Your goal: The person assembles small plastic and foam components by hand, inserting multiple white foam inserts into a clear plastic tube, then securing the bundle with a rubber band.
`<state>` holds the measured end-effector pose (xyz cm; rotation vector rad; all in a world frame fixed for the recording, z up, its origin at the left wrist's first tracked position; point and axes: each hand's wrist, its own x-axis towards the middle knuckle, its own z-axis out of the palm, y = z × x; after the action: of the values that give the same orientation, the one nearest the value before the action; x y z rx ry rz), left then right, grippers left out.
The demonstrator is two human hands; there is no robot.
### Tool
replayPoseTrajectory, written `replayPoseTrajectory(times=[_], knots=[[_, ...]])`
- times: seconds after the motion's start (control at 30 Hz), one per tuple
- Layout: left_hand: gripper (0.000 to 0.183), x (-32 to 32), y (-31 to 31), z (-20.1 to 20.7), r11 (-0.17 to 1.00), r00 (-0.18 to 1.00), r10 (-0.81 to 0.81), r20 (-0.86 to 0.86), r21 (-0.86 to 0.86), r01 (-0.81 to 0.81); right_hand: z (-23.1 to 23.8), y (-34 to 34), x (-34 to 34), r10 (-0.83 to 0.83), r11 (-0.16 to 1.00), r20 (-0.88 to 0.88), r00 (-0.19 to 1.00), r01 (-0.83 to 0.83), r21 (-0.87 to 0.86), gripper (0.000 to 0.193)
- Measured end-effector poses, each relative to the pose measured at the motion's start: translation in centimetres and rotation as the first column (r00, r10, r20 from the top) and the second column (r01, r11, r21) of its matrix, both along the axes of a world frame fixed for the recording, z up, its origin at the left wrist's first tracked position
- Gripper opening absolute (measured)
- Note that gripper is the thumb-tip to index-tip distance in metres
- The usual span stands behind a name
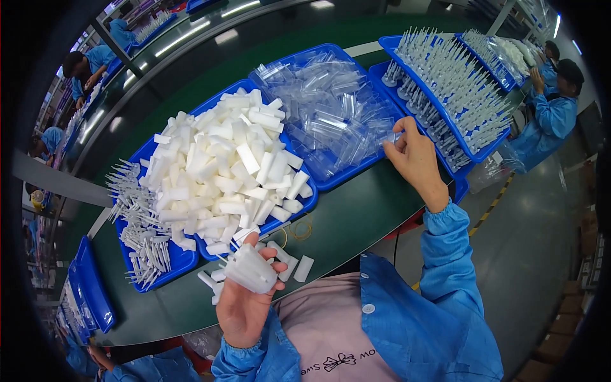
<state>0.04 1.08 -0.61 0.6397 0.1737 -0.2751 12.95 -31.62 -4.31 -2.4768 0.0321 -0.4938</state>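
Note:
My left hand is closed around a whitish, translucent plastic part, roughly cup-shaped, with thin white stems at its left side. It is held low over the table's near edge. Farther right, my right hand pinches at the near right rim of a blue tray full of clear plastic pieces. One clear piece shows between its thumb and fingers, partly hidden. White foam blocks are heaped in another blue tray just beyond my left hand. A few loose blocks lie beside that hand.
White stemmed parts fill a blue tray at the left. Stacked blue trays at the right hold upright white stemmed parts. Rubber bands lie on the green table. Co-workers in blue sit at the far right and left.

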Motion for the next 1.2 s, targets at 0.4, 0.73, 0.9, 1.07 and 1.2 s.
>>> replayPoseTrajectory(times=[0.4,0.73,0.9,1.07,1.2], knots=[[0.086,-0.8,0.1,-0.5,0.95,0.996,0.0,0.094,0.312,-0.03,4.6,3.0,-3.2,0.303,0.655,0.118,0.946,-0.297,0.695,0.033],[0.081,-1.1,-0.3,0.1,0.881,0.982,0.064,0.178,0.453,-0.139,5.4,5.4,-4.0,0.389,0.652,0.174,0.905,-0.404,0.642,0.022],[0.082,-0.9,-0.3,0.3,0.873,0.981,0.068,0.182,0.466,-0.147,3.4,5.8,-2.4,0.366,0.635,0.178,0.913,-0.385,0.67,0.023],[0.081,-0.4,-0.4,0.5,0.874,0.98,0.078,0.183,0.46,-0.155,3.6,5.7,-2.0,0.36,0.673,0.179,0.916,-0.388,0.63,0.022],[0.079,-0.1,-0.3,0.8,0.884,0.979,0.094,0.18,0.438,-0.165,4.0,5.4,-1.4,0.402,0.717,0.116,0.908,-0.391,0.577,0.023]])
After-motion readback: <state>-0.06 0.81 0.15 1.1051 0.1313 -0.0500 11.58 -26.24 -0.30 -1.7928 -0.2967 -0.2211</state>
